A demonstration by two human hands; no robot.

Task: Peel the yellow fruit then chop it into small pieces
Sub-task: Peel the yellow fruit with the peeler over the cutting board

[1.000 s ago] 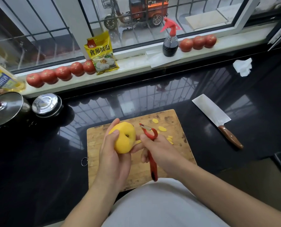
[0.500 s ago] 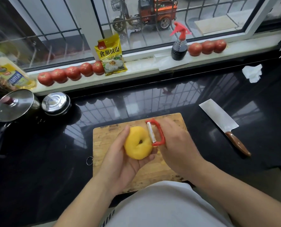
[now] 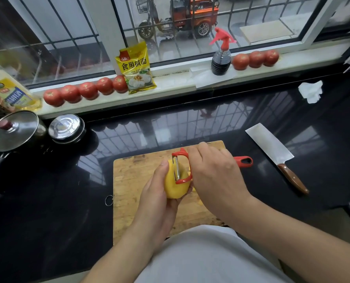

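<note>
Now: L hand [image 3: 155, 193] wrapped round yellow fruit [image 3: 175, 186], thumb up along its left side, fingers curled under; fruit held just above wooden chopping board [image 3: 133, 180], over board's middle. R hand [image 3: 217, 172] clamped on red peeler [image 3: 181, 166], knuckles up, handle end poking out right past the fist, over board's right edge. Peeler head w/ metal blade laid flat against fruit's top-right face, touching. Fruit surface plain yellow on the side in view; can't tell how much skin is off. Small yellow scrap on board just right of fruit, partly hidden by R hand. Cleaver [image 3: 272, 150] w/ brown wood handle flat on black counter [image 3: 47, 221], well right of board, blade pointing away, nobody touching it. Crumpled white tissue [image 3: 310, 91] far right near sill. Lidded pot [image 3: 14, 130] + steel lidded tin [image 3: 66, 128] at left. Row of tomatoes [image 3: 86, 91], yellow packet [image 3: 136, 68], spray bottle [image 3: 221, 56] on window sill.
</note>
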